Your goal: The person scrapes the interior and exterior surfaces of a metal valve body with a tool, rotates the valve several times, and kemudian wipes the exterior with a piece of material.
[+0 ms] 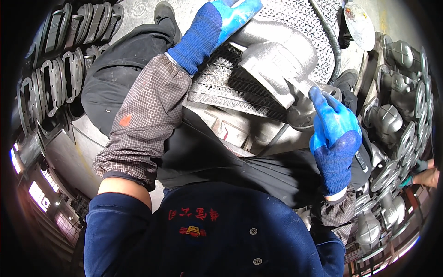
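A silver-grey cast-metal pipe housing [277, 57], curved with flanged ends, lies tilted on a grated metal stand between my knees. My left hand [230, 18], in a blue coated glove, grips its far left end; the fingertips are partly cut off by the frame's upper edge. At the near right, my right hand [333, 117] wears a matching glove and holds the housing by its round flange [302, 115]. The index finger lies along the rim, while the thumb is mostly hidden.
The grated stand [221, 92] has a ribbed surface, with a dark flexible hose [330, 27] along its right side. Oval flanged castings [55, 83] stand in rows at left. Several similar housings [387, 120] are stacked at right, near another person's gloved hand [408, 180]. A pale round disc [360, 25] stands far right.
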{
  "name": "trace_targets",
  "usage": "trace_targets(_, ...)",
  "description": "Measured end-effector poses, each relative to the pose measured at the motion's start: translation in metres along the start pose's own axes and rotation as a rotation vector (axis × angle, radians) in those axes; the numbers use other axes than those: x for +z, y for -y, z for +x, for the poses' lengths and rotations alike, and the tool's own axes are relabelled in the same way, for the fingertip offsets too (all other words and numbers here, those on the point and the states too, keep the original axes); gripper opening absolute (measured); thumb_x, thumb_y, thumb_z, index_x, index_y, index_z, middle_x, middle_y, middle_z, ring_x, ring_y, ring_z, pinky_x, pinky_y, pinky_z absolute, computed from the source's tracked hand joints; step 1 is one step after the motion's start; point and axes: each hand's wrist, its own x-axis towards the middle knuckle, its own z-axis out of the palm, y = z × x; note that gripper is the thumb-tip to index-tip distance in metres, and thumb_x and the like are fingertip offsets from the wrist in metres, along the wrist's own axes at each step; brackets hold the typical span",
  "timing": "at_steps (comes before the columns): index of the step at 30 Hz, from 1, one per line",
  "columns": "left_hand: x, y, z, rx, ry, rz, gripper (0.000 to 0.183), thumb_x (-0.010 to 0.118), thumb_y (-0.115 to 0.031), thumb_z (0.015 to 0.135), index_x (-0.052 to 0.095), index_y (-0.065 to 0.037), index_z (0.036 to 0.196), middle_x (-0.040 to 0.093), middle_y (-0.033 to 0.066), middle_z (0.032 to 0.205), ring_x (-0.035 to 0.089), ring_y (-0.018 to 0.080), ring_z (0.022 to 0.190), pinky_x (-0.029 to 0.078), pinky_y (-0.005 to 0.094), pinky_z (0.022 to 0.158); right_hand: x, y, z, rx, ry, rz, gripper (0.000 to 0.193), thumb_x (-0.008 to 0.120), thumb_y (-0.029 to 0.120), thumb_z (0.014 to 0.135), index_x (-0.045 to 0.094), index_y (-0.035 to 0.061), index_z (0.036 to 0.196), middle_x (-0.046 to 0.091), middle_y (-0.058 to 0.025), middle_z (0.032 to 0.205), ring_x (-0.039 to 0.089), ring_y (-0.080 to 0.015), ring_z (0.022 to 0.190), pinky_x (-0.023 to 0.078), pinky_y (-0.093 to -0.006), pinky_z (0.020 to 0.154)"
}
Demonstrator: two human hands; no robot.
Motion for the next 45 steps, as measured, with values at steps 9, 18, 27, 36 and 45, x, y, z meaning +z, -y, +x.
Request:
trace_targets(9,-0.006,-0.004,-0.001,0.064,-0.014,0.097,0.017,0.053,-0.013,0.086,0.062,-0.003,0.098,0.063,0.0164,0.090,0.061,0.0315,0.084,0.050,0.0389,0.072,0.001,-0.004,0.000,-0.041,-0.025,0.087,0.047,0.055,-0.007,0.072,0.066,0.0103,0.113,0.066,-0.0165,0.097,0.064,-0.0306,0.088,0.051,-0.0358,0.077)
trace_targets(18,0.000,-0.009,0.000,-0.071,-0.040,-0.126,0.018,0.053,-0.014,0.087,0.062,-0.004,0.098,0.063,0.0164,0.090,0.062,0.0310,0.084,0.050,0.0391,0.072,0.002,-0.007,-0.002,-0.048,-0.029,0.077,0.052,0.053,-0.010,0.070,0.065,0.0124,0.115,0.066,-0.0179,0.099,0.064,-0.0313,0.085,0.051,-0.0364,0.075)
trace_targets(27,-0.002,0.000,-0.001,0.098,-0.014,0.070,0.024,0.051,-0.014,0.089,0.058,-0.004,0.110,0.060,0.0154,0.103,0.059,0.0296,0.096,0.048,0.0372,0.082,0.000,-0.007,-0.003,-0.048,-0.008,0.069,0.053,0.053,-0.010,0.069,0.064,0.0126,0.116,0.065,-0.0180,0.098,0.063,-0.0323,0.084,0.051,-0.0365,0.074)
trace_targets(36,-0.011,0.022,-0.004,0.344,-0.019,0.014,0.041,0.051,-0.012,0.089,0.050,-0.005,0.129,0.055,0.0151,0.126,0.054,0.0297,0.116,0.043,0.0347,0.100,-0.005,-0.014,-0.011,0.035,0.000,0.341,0.043,0.053,-0.007,0.074,0.061,-0.0005,0.116,0.065,-0.0145,0.101,0.063,-0.0225,0.092,0.049,-0.0301,0.077)
trace_targets(45,-0.013,-0.019,-0.024,-0.141,-0.142,-0.537,0.031,0.055,-0.008,0.090,0.057,-0.003,0.121,0.056,0.0186,0.124,0.057,0.0235,0.113,0.045,0.0282,0.095,0.004,-0.082,0.018,0.574,-0.489,0.938,0.031,0.050,0.001,0.091,0.056,-0.0003,0.122,0.066,-0.0087,0.091,0.057,-0.0070,0.069,0.044,-0.0179,0.058)
